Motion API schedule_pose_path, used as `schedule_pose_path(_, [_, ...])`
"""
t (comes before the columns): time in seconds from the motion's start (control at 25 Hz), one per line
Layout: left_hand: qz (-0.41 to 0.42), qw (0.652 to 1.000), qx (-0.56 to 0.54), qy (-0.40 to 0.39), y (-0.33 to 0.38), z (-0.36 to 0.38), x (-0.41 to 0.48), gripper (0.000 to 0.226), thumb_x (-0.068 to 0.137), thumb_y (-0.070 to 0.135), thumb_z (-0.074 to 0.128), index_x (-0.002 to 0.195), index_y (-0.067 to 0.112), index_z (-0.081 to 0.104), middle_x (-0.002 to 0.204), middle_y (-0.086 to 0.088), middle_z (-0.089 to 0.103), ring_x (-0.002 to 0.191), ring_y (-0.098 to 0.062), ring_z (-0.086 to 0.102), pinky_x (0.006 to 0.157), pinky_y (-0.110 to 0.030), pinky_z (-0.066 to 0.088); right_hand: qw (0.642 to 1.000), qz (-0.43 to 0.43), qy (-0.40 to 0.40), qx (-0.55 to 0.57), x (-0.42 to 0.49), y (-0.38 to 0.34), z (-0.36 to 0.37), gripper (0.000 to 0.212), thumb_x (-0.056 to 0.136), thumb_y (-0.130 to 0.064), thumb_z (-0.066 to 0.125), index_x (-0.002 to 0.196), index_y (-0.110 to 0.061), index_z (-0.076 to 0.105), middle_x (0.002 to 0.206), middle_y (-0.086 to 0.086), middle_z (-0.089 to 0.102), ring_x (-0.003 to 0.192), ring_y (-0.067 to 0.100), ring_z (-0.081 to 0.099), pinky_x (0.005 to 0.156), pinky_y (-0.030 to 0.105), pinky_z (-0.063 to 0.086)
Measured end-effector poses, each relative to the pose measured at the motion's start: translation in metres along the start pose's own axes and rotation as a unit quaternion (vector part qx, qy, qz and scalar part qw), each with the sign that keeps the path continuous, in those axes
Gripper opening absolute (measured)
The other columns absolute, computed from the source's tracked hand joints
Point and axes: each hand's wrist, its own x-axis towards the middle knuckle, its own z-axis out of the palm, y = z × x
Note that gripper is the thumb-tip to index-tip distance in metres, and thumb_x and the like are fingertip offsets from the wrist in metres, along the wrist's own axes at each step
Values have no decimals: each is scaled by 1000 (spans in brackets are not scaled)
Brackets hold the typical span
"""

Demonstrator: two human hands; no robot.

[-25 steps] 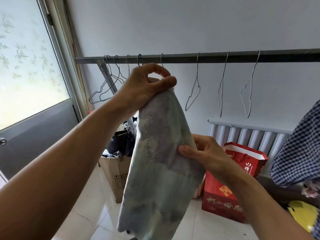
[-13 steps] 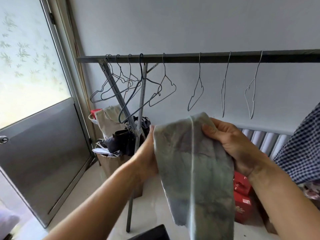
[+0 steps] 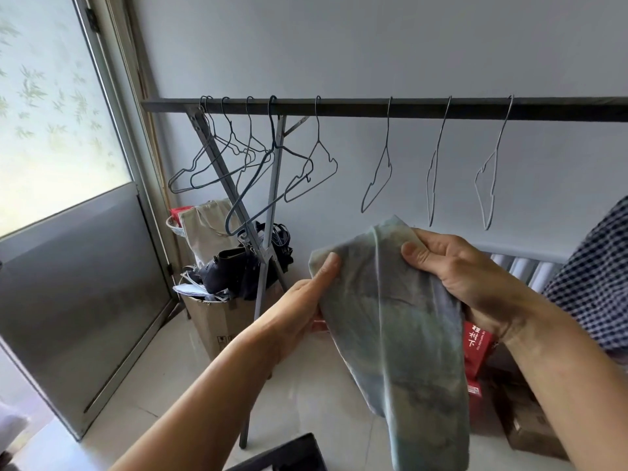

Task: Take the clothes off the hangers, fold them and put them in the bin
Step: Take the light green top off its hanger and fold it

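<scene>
Now we hold the cloth lower, mid-frame, left hand and right hand each pinching its top edge. Folding seems half done.

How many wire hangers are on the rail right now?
9 wire hangers: six overlap at the left end of the rail, so that count could be off; three hang spaced apart further right. All are bare.

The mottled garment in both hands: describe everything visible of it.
The garment is soft fabric, mottled pale green, blue and grey. It is held up in the air, folded lengthwise with a raised vertical crease, and hangs down to the frame's lower edge. The left hand pinches its upper left corner, thumb in front; the right hand grips its upper right edge.
</scene>
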Motion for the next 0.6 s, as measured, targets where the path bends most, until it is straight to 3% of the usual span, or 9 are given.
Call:
schedule_pose_path(0.04, [5,1000,2,-17,0,0,-1,81,64,77,63,115,14,67,112,-5,73,108,-19,68,97,-40,51,1000,1,-3,9,-1,0,0,27,99,-12,44,113,-11,67,104,11,75,92,21,73,69,24,58])
schedule_pose_path(0.12, [44,998,-17,-43,2,0,-2,59,74,59,72,116,17,67,116,-4,72,111,-19,67,98,-40,50,999,3,-8,44,-2,-2,2,28,99,-11,43,113,-10,67,102,12,75,89,19,73,67,24,58])
schedule_pose_path(0.24, [110,989,-94,15,11,2,-1,27,79,34,72,90,10,76,93,-10,75,85,-21,72,79,-34,58,998,0,-7,57,-1,-1,3,27,99,-11,43,112,-10,67,102,10,75,89,19,73,68,24,58])
schedule_pose_path(0.32, [122,985,-92,77,16,6,0,36,75,39,67,77,3,70,74,-11,70,63,-19,65,62,-30,54,999,-7,35,27,3,5,1,26,100,-12,44,107,-12,69,100,9,76,89,17,73,70,24,59])
schedule_pose_path(0.4, [131,983,-81,104,18,11,0,43,83,44,60,74,2,65,66,-9,64,56,-16,58,57,-27,47,993,-27,107,-37,8,11,0,23,100,-14,48,102,-14,70,99,9,75,89,17,72,74,24,58])
schedule_pose_path(0.52, [143,974,-90,151,20,18,-2,43,96,38,53,71,6,66,66,-6,65,57,-14,58,57,-27,46,977,-71,187,-76,12,20,-1,19,97,-16,54,113,-24,62,93,8,74,79,15,70,72,26,57])
schedule_pose_path(0.6, [151,967,-111,171,21,19,-3,37,98,35,51,79,9,68,74,-7,68,64,-15,62,63,-29,50,976,-94,192,-44,11,23,-1,25,96,-16,57,118,-28,57,78,8,72,69,16,69,65,28,56])
